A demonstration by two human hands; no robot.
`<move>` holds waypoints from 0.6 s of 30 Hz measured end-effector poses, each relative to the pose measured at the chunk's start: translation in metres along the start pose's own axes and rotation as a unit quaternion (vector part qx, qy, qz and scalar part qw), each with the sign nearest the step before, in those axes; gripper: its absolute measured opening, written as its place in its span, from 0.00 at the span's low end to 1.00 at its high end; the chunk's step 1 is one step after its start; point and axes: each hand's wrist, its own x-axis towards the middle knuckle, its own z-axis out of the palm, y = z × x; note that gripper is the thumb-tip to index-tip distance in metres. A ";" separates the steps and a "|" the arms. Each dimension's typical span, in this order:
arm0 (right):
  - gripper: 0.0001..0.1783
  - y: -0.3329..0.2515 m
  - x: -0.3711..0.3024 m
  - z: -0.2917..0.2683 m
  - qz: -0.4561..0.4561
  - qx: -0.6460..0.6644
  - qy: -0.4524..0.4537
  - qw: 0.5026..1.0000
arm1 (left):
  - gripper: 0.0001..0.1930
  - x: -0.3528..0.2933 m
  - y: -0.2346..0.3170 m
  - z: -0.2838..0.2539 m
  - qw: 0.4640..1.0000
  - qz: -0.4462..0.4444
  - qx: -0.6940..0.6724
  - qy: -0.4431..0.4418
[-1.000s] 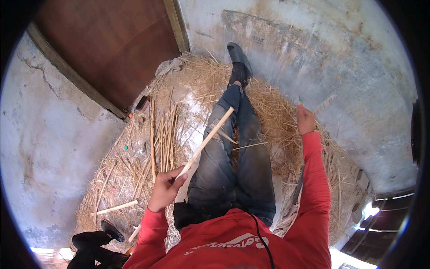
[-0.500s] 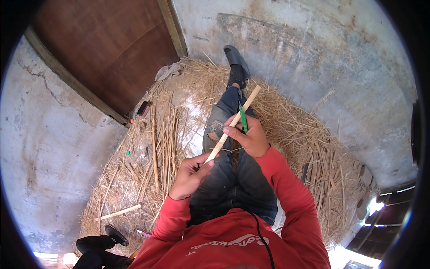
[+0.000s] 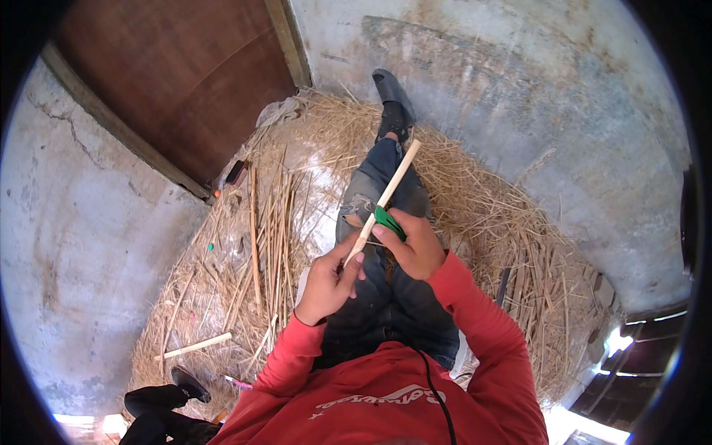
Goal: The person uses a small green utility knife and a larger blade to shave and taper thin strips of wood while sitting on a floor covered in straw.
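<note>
A pale strip of split wood or bamboo (image 3: 398,175) slants across my lap, its far end over my shin. My left hand (image 3: 331,283) is closed round its near end, thumb on top. In my right hand (image 3: 417,245) is a green-handled utility knife (image 3: 387,221), fingers wrapped round it. The knife lies against the middle of the strip, just ahead of my left hand; its blade is hard to make out here.
Straw and long thin sticks (image 3: 276,245) cover the floor. Another pale strip (image 3: 194,346) lies at lower left, near someone's dark-clad leg (image 3: 159,404). A black brush-like block (image 3: 236,173) sits by the brown door (image 3: 185,81). Worn walls (image 3: 519,81) enclose the corner.
My right hand has turned and come nearer, bringing the knife across the strip instead of gripping both together. My left hand has shifted slightly up and right.
</note>
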 end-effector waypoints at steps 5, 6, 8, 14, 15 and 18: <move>0.18 0.009 -0.015 0.005 0.005 -0.057 -0.033 0.998 | 0.20 0.006 0.003 -0.005 0.999 0.011 0.030 0.009; 0.17 0.011 -0.017 0.006 0.008 -0.063 -0.042 0.997 | 0.20 0.007 0.005 -0.007 1.000 -0.004 0.024 0.007; 0.17 0.010 -0.019 0.008 -0.017 -0.088 -0.046 0.995 | 0.19 0.011 0.005 -0.008 0.998 0.008 0.056 0.008; 0.17 0.019 -0.026 0.019 -0.023 -0.192 -0.019 0.981 | 0.20 0.016 -0.005 0.001 0.998 0.037 -0.055 0.001; 0.17 0.019 -0.026 0.020 -0.013 -0.205 -0.017 0.979 | 0.20 0.016 -0.005 0.003 0.996 0.044 -0.076 0.010; 0.17 0.019 -0.024 0.021 0.024 -0.244 -0.037 0.969 | 0.21 0.017 -0.006 0.003 0.997 0.032 -0.063 0.003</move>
